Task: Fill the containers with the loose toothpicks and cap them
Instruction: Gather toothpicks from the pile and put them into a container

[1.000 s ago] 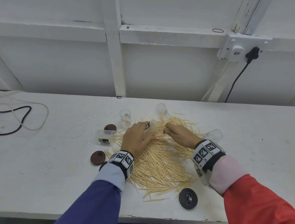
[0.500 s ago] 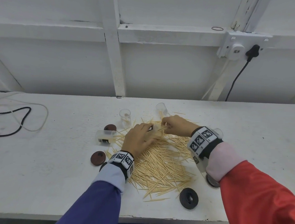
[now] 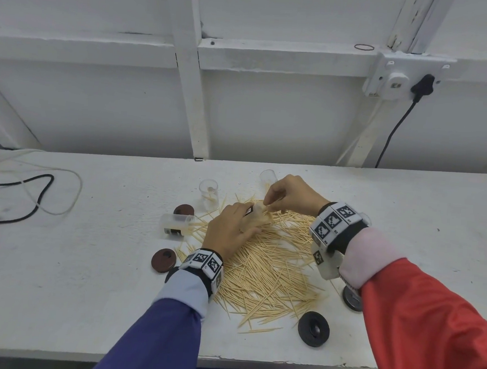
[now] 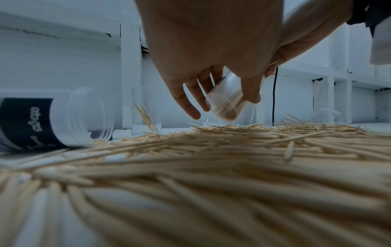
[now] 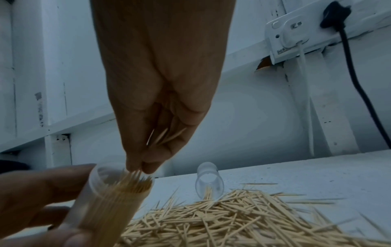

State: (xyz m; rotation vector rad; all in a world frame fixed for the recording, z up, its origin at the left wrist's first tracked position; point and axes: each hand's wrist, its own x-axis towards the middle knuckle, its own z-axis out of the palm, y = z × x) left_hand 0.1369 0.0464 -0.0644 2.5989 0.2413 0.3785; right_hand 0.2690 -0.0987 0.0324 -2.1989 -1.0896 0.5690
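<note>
A wide heap of loose toothpicks (image 3: 268, 262) (image 4: 211, 167) (image 5: 232, 222) covers the middle of the white table (image 3: 83, 273). My left hand (image 3: 230, 230) (image 4: 211, 55) grips a clear container (image 3: 259, 211) (image 4: 225, 103) (image 5: 110, 198) tilted above the heap, with many toothpicks inside. My right hand (image 3: 288, 196) (image 5: 156, 103) pinches a small bunch of toothpicks (image 5: 162, 137) with its fingertips at the container's open mouth. A labelled container (image 3: 175, 223) (image 4: 48, 120) lies on its side at the heap's left edge.
Two clear containers stand behind the heap, one (image 3: 209, 194) (image 4: 146, 110) at the left, another (image 3: 267, 177) (image 5: 209, 180) further back. Brown caps (image 3: 164, 260) (image 3: 184, 209) lie left of the heap, black caps (image 3: 313, 328) (image 3: 351, 298) near the front edge. Cables (image 3: 31, 194) lie far left.
My right hand rose from the heap with a pinch of toothpicks and came over the container's mouth. My left hand kept hold of the container and lifted it slightly.
</note>
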